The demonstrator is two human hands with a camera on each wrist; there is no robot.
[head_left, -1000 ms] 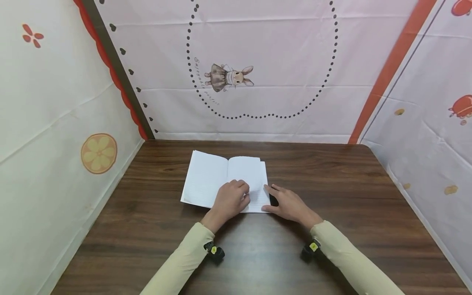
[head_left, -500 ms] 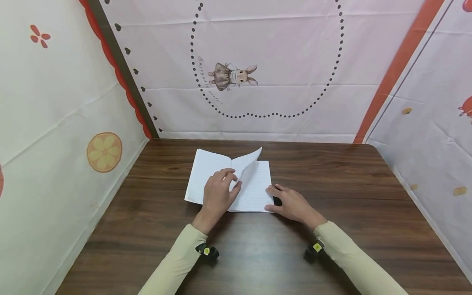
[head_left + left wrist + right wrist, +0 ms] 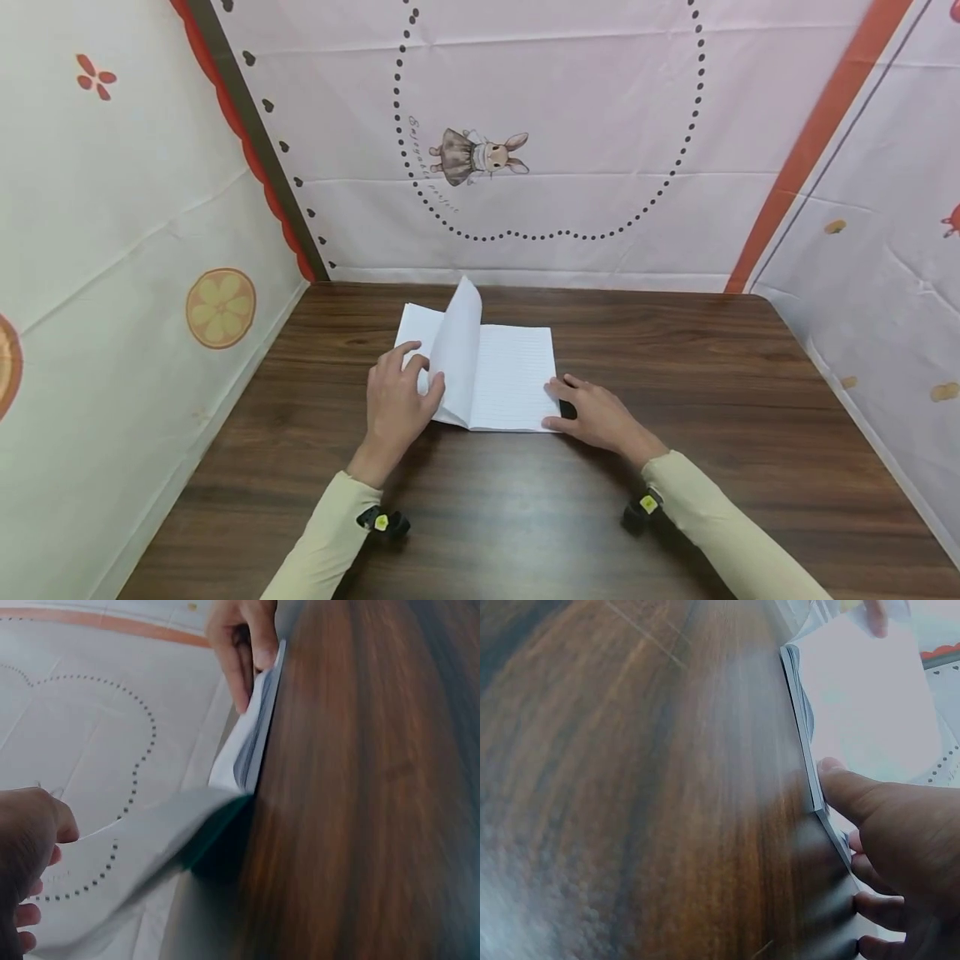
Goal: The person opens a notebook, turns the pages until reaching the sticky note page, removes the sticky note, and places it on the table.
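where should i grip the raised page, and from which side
The raised page is probably best pinched at its free outer edge, from the person's left, where the left hand is: thin and curving upward, it is bound into the notebook along its opposite edge.

Head: lifted leaf [image 3: 456, 354] and left hand [image 3: 396, 396] cover most of the page beneath [image 3: 415, 323]; dark patch [image 3: 567, 409] beside right hand [image 3: 600, 418], unidentifiable; sleeves [image 3: 322, 537] cut by bottom edge | left wrist: leaf blurred, left hand cropped | right wrist: right hand cropped at right edge
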